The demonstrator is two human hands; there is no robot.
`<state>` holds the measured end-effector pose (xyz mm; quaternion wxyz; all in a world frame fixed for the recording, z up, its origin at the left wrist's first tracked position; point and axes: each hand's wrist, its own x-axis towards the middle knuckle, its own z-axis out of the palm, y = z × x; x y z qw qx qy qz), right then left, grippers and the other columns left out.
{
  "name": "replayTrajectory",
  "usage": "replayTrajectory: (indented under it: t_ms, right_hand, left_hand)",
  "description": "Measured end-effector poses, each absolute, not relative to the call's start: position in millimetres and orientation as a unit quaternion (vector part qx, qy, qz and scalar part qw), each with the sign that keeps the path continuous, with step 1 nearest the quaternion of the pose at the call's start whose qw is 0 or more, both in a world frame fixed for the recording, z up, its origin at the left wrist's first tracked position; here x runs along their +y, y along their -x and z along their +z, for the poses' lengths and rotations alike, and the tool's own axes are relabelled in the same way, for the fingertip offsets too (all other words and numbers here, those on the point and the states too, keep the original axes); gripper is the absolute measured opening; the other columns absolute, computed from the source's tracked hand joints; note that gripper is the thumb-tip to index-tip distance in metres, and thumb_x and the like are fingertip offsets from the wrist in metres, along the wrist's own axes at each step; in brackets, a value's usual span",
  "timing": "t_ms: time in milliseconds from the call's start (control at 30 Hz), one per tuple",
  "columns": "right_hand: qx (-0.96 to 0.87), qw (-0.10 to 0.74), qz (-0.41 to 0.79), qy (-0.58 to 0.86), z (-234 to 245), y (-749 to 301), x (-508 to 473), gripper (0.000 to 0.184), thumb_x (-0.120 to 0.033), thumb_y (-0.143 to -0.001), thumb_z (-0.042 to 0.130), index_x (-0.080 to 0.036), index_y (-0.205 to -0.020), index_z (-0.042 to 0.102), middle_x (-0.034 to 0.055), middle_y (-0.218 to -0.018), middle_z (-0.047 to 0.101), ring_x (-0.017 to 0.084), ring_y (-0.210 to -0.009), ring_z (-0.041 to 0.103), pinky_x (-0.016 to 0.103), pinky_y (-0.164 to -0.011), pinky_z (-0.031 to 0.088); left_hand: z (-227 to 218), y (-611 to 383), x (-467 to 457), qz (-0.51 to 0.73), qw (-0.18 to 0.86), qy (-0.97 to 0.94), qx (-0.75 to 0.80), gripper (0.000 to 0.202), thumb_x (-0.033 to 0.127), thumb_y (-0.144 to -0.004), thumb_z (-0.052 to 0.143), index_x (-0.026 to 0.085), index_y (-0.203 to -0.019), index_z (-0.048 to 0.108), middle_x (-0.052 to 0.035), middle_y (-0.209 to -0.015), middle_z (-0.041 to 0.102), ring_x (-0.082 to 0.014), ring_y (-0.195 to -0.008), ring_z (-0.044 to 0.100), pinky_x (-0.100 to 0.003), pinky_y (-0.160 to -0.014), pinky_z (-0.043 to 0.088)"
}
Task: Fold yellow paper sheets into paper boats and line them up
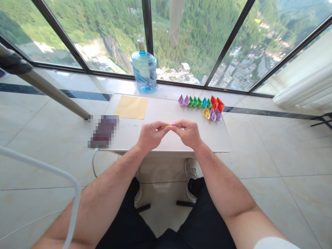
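The left hand [153,136] and right hand [188,132] both pinch a slim, folded yellow paper piece [164,127] above a white rectangular table [171,108]. Beyond, a flat pale-orange paper sheet [131,107] lies leftward, small multicoloured folded-paper boats [195,102] rightward; a blue plastic water jug [144,72] stands behind.

Strip [164,127] & sheet [132,107] matt paper, jug [144,73] glossy clr plastic, tbl [166,108] smooth, flr tiles [256,152] shiny.
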<state>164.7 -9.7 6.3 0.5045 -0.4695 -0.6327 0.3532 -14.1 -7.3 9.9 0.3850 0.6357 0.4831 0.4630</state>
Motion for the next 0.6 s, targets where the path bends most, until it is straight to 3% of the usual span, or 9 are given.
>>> replayTrajectory:
  t_ms: [233, 333, 433, 600]
  right_hand:
    - [-0.592, 0.519, 0.390, 0.477, 4.0, -163.6, -9.0, 0.023, -0.043, -0.076, 0.082, -0.021, -0.082, 0.081, 0.0033, -0.080, 0.079, 0.019, -0.075, 0.072, 0.032, -0.072, 0.057]
    - [-0.575, 0.532, 0.390, 0.484, 1.0, -164.9, -8.3, 0.023, -0.042, -0.076, 0.082, -0.021, -0.085, 0.081, 0.0037, -0.082, 0.079, 0.019, -0.076, 0.073, 0.033, -0.072, 0.058]
    - [-0.571, 0.533, 0.400, 0.478, -0.3, -166.1, -8.2, 0.026, -0.041, -0.075, 0.083, -0.021, -0.092, 0.081, 0.0044, -0.090, 0.080, 0.020, -0.082, 0.075, 0.035, -0.078, 0.061]
    - [-0.591, 0.538, 0.389, 0.458, 2.2, -164.6, -9.2, 0.030, -0.041, -0.074, 0.085, -0.022, -0.096, 0.081, 0.0064, -0.101, 0.080, 0.022, -0.094, 0.075, 0.037, -0.088, 0.061]
  left_hand:
    - [9.2, 13.0, -5.1, 0.482, 0.482, -0.558, 0.472, 0.030, 0.042, -0.069, 0.087, 0.020, -0.089, 0.082, -0.0056, -0.080, 0.079, -0.0199, -0.072, 0.068, -0.031, -0.070, 0.051]
    - [11.1, 14.1, -3.6, 0.494, 0.519, -0.519, 0.466, 0.037, 0.044, -0.068, 0.088, 0.016, -0.090, 0.080, -0.0068, -0.072, 0.076, -0.0191, -0.067, 0.067, -0.031, -0.066, 0.051]
    - [13.8, 14.8, -2.9, 0.514, 0.514, -0.508, 0.462, 0.034, 0.044, -0.069, 0.087, 0.015, -0.085, 0.080, -0.0061, -0.068, 0.074, -0.0175, -0.065, 0.066, -0.031, -0.065, 0.051]
    - [13.9, 11.7, -4.9, 0.538, 0.519, -0.496, 0.441, 0.032, 0.039, -0.066, 0.090, 0.016, -0.085, 0.080, -0.0058, -0.078, 0.077, -0.0179, -0.073, 0.069, -0.032, -0.074, 0.056]
